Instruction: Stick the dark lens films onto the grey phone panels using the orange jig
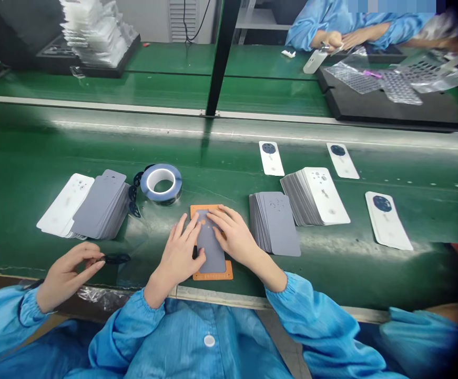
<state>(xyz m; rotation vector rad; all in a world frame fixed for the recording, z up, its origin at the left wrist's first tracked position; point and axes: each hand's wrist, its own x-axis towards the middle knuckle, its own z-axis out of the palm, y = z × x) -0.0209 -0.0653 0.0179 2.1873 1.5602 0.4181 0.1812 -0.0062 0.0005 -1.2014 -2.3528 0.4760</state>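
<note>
Where the bench [221,168] spreads: green surface, its front edge running just short of the orange plate.
Right stacks: grey stack [282,226] just beside the right wrist, white stack [327,195] beyond it, closing in that side.
Left stacks: grey stack [98,202] and white stack [67,202], well apart from the plate; more green surface lies between.
Right hand [236,237]: fingers loosely extended, thumb apart, tips reaching over the panel's far end from the right; nothing pinched.
Left hand [177,260]: fingers spread along the panel's left side, thumb resting farther down; nothing pinched. Both hands touch, so neither is plainly nearer.
Orange plate [215,276]: under the panel, showing past its far and near ends.
Grey panel [212,255]: flat between the hands, long axis running away from the person, far end leaning slightly left.
Blue roll [176,184]: beyond the left hand, leftward.
Co-worker's fingers [94,263]: pinching a black piece [117,258], left of the left hand.
</note>
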